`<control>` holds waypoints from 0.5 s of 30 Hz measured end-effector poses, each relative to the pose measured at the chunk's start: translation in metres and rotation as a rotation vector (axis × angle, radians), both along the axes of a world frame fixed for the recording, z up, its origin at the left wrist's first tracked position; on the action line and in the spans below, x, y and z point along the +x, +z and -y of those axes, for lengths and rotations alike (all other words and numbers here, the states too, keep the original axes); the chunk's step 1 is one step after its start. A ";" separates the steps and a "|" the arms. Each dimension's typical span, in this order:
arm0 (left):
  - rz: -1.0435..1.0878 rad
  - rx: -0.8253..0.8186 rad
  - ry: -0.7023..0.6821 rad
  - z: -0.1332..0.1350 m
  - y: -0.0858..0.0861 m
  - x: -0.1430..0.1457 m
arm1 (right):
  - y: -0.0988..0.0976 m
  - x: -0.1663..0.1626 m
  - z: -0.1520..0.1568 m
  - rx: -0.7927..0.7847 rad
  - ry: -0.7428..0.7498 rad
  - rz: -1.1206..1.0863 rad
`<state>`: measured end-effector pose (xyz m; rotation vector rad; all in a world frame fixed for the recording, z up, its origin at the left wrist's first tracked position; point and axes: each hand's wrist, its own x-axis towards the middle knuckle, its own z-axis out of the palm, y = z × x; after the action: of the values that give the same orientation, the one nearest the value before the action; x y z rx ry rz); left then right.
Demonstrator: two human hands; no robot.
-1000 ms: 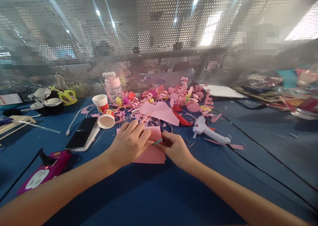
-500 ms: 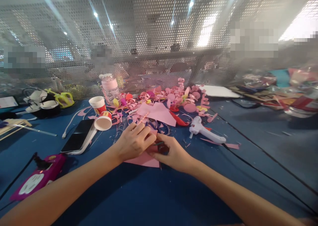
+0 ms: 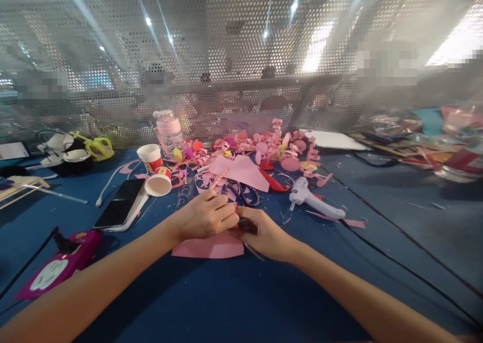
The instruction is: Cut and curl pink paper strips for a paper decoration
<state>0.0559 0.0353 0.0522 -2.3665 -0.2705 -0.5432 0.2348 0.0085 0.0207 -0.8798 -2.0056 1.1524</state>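
My left hand (image 3: 207, 217) is closed at the centre, its fingertips pinching the edge of a pink paper sheet (image 3: 207, 247). The sheet spreads over the table below it. My right hand (image 3: 266, 232) meets it from the right, thumb and fingers curled around a dark, teal-edged thing that they mostly hide. A thin pointed strip (image 3: 254, 252) juts out under the right thumb; whether it belongs to that thing I cannot tell. A pink-and-white striped stick (image 3: 220, 178) rises just behind my left hand. Another pink sheet (image 3: 241, 172) and dark blue loops (image 3: 247, 194) lie beyond.
A white glue gun (image 3: 317, 202) with its cord lies at right. At left are two paper cups (image 3: 158, 182), a phone (image 3: 119, 203) and a purple power strip (image 3: 62, 265). Pink paper scraps (image 3: 290, 163) and a bottle (image 3: 168, 129) stand before the perforated metal screen (image 3: 234, 56).
The pink sheet under my hands has turned and stretches further left. The thin strip under my right thumb has come into view. Both hands stay close together.
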 end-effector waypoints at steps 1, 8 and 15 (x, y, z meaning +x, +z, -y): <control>-0.022 -0.040 -0.020 -0.001 0.003 -0.001 | 0.001 0.000 0.000 0.015 0.007 -0.004; -0.066 -0.396 -0.068 -0.008 0.013 -0.006 | 0.008 0.000 0.001 0.098 0.054 0.014; 0.155 -0.626 -0.005 -0.012 0.011 -0.011 | 0.006 0.004 0.000 0.146 0.023 0.090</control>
<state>0.0448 0.0469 0.0630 -2.9260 -0.5741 -0.7259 0.2383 0.0089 0.0266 -0.8496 -2.1475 0.9797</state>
